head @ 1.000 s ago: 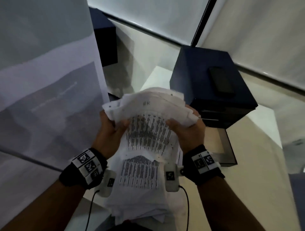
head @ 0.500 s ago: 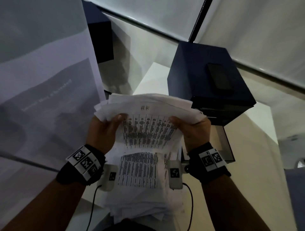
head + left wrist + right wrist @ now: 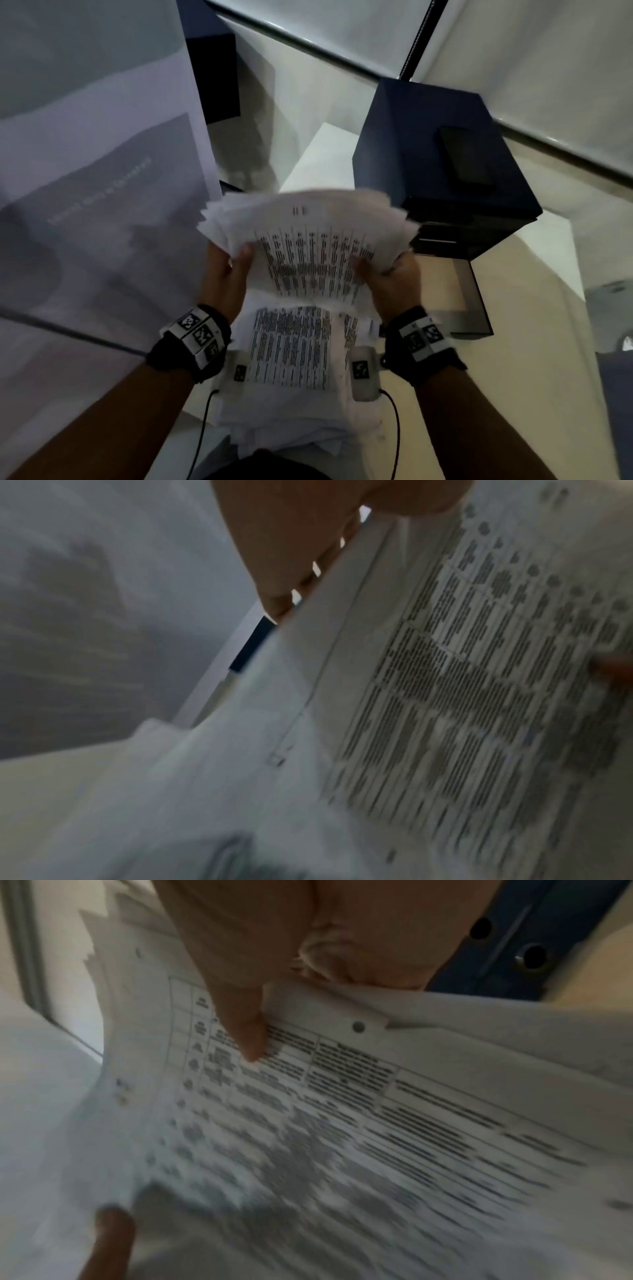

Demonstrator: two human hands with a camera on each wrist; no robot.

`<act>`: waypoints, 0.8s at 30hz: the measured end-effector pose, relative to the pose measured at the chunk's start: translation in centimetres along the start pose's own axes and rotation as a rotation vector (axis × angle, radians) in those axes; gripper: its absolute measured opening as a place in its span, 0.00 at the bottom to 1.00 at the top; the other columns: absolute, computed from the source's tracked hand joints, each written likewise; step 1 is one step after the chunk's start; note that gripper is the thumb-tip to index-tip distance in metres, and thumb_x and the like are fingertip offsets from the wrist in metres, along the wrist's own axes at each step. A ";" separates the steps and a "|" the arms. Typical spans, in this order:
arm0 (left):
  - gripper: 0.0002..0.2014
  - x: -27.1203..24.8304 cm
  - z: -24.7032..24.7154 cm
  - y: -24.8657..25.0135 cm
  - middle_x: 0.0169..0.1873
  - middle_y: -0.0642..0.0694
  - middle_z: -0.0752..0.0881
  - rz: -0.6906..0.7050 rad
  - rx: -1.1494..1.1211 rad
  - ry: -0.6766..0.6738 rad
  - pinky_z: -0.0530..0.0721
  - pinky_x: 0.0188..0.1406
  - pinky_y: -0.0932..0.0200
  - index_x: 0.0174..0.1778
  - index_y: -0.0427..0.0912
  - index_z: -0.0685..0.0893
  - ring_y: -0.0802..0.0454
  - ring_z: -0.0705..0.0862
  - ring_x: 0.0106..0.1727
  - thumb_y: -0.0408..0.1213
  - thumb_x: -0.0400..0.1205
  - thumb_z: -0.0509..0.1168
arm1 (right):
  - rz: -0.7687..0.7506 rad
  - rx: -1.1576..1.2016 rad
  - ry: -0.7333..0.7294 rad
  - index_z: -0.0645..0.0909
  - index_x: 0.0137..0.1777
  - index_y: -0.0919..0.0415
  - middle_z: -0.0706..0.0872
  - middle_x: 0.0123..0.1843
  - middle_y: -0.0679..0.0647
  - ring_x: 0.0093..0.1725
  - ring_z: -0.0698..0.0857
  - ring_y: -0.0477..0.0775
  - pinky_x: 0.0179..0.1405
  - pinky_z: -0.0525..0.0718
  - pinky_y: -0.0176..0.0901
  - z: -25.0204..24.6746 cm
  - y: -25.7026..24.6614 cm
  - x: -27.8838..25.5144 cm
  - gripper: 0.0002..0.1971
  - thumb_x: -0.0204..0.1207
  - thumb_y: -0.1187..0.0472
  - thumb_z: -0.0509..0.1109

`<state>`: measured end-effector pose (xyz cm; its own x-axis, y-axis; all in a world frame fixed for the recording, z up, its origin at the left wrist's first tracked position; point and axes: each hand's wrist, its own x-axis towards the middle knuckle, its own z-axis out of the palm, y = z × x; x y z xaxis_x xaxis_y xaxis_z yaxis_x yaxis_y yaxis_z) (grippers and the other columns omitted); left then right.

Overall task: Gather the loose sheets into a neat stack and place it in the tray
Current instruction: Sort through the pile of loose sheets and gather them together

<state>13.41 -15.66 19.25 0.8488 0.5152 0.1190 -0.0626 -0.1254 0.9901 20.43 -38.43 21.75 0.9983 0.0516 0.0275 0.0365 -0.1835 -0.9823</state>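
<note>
A thick bundle of printed white sheets (image 3: 308,274) stands on its lower edge in front of me, its top edges fanned and uneven. My left hand (image 3: 236,263) grips its left edge, thumb on the printed front and fingers (image 3: 291,569) behind. My right hand (image 3: 383,270) grips the right edge the same way, its thumb (image 3: 246,1034) pressing on the table print. In both wrist views the sheets (image 3: 445,696) (image 3: 342,1123) are blurred. A dark see-through tray (image 3: 474,308) lies on the desk to the right, partly behind my right wrist.
A dark blue drawer box (image 3: 428,164) with a black phone (image 3: 466,159) on top stands just behind the tray. A large grey and white board (image 3: 96,171) leans at the left. Another dark box (image 3: 212,68) sits at the back. The desk (image 3: 513,377) is beige.
The crumpled top of the bundle has spread into a wider fanned arch. Both hands have shifted a little outward along the side edges, still holding on.
</note>
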 end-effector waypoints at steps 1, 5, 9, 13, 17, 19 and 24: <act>0.18 -0.5 0.1 -1.3 0.55 0.64 0.78 -0.089 -0.003 -0.053 0.77 0.45 0.84 0.69 0.47 0.67 0.88 0.78 0.49 0.39 0.85 0.63 | 0.068 -0.071 -0.034 0.82 0.54 0.69 0.90 0.44 0.50 0.40 0.90 0.42 0.38 0.91 0.44 0.5 1.3 -0.4 0.16 0.68 0.69 0.80; 0.34 -1.0 1.0 -5.0 0.59 0.59 0.79 -0.227 0.044 -0.186 0.81 0.49 0.72 0.70 0.49 0.63 0.80 0.80 0.54 0.54 0.75 0.73 | 0.243 -0.146 0.007 0.86 0.45 0.69 0.86 0.36 0.48 0.33 0.84 0.39 0.42 0.90 0.46 2.0 3.9 -0.9 0.07 0.69 0.70 0.79; 0.37 -0.6 1.3 -6.2 0.64 0.62 0.78 -0.268 0.006 -0.113 0.81 0.61 0.67 0.72 0.57 0.67 0.71 0.78 0.64 0.58 0.67 0.73 | 0.292 0.018 0.035 0.86 0.38 0.64 0.88 0.35 0.54 0.33 0.85 0.50 0.35 0.88 0.35 1.7 4.0 -0.6 0.07 0.66 0.72 0.80; 0.37 -1.1 1.8 -6.3 0.63 0.57 0.81 -0.323 0.063 -0.221 0.80 0.68 0.46 0.70 0.60 0.67 0.55 0.80 0.65 0.63 0.66 0.71 | 0.380 -0.152 -0.017 0.84 0.37 0.64 0.85 0.37 0.55 0.38 0.82 0.54 0.26 0.80 0.25 1.6 5.4 -1.1 0.07 0.68 0.67 0.81; 0.28 0.6 1.0 -4.3 0.58 0.54 0.85 -0.248 0.154 -0.163 0.85 0.55 0.56 0.68 0.51 0.75 0.52 0.84 0.57 0.53 0.75 0.74 | 0.354 -0.050 0.011 0.86 0.38 0.54 0.88 0.38 0.47 0.38 0.86 0.51 0.32 0.85 0.29 1.2 4.7 -0.8 0.10 0.67 0.70 0.81; 0.16 1.6 0.1 -3.1 0.47 0.55 0.88 -0.253 0.240 -0.179 0.81 0.44 0.71 0.61 0.47 0.83 0.57 0.86 0.47 0.45 0.78 0.73 | 0.270 -0.067 -0.021 0.85 0.40 0.49 0.88 0.41 0.44 0.40 0.86 0.44 0.37 0.86 0.33 0.9 4.5 -0.4 0.13 0.67 0.68 0.81; 0.07 1.9 -1.9 -3.3 0.30 0.45 0.85 -0.363 0.279 -0.104 0.81 0.31 0.58 0.38 0.48 0.84 0.48 0.82 0.30 0.45 0.79 0.73 | 0.308 -0.356 -0.003 0.82 0.50 0.59 0.89 0.52 0.61 0.52 0.87 0.62 0.53 0.86 0.51 2.0 6.4 0.1 0.13 0.76 0.49 0.74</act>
<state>14.21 -12.65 16.33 0.8390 0.4817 -0.2532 0.3790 -0.1834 0.9070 20.67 -37.58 15.13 0.9651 -0.0552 -0.2560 -0.2470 -0.5162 -0.8201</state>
